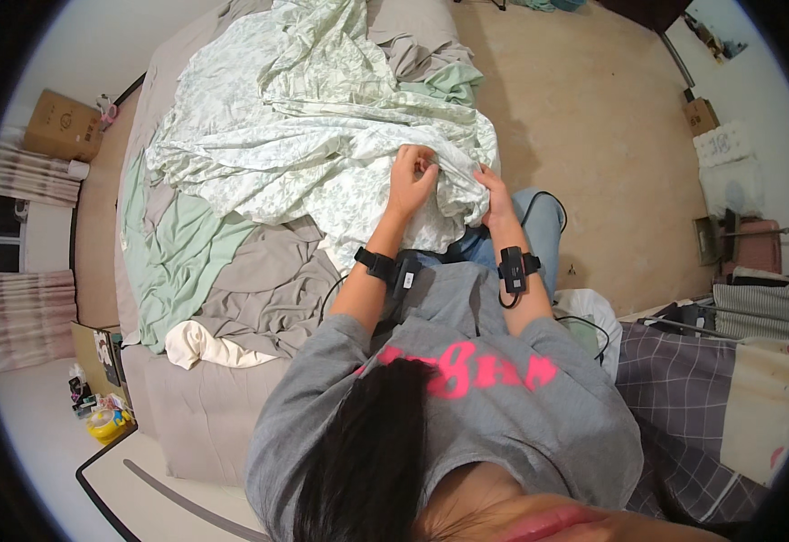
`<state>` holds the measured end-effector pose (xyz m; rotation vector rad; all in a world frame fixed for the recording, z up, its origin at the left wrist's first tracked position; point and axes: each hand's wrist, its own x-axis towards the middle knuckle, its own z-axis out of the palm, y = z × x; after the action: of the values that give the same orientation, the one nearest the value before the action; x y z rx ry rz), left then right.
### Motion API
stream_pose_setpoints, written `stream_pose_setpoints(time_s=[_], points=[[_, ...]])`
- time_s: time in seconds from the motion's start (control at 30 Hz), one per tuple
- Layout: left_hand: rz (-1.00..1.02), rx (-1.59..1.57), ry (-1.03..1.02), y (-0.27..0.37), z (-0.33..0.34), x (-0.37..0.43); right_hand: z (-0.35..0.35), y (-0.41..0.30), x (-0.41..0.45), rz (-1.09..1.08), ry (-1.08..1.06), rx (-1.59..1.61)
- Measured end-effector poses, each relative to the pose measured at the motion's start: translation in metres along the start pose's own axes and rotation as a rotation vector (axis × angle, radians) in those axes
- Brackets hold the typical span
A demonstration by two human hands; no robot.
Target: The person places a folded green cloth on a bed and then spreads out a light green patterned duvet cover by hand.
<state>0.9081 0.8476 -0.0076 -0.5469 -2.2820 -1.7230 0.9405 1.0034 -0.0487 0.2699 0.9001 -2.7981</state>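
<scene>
A large white fabric cover with a pale green leaf print [232, 88] lies rumpled across the bed, its near right part bunched over my lap. My left hand [413, 177] is on this cloth with fingers bent; whether they pinch it I cannot tell. At the bunched right edge, my right hand [495, 193] grips the same cloth between thumb and fingers. Each forearm wears a black strap with a small device, the left one [388, 269] and the right one [515, 269].
Beneath and beside the cover are green cloth [177, 251], a grey-brown sheet [266, 284] and a cream cloth [211, 349]. A white bag [598, 311] and a checked grey cloth [672, 393] are at my right. Cardboard boxes stand at the far left [62, 125] and right [699, 116].
</scene>
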Motion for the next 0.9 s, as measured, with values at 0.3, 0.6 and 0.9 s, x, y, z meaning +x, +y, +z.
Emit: stream_pose_setpoints(time_s=[0.3,0.6,0.9], points=[[-0.198,0.430,-0.256,-0.001,0.009,0.012,0.023,0.002,-0.014,-0.019,-0.152,-0.246],[-0.269,-0.267,0.045,-0.024,0.003,0.010,0.013,0.004,-0.011,0.240,-0.244,-0.352],[-0.435,-0.872,0.090,-0.025,-0.008,0.011,0.006,0.007,-0.008,0.133,-0.298,-0.276]])
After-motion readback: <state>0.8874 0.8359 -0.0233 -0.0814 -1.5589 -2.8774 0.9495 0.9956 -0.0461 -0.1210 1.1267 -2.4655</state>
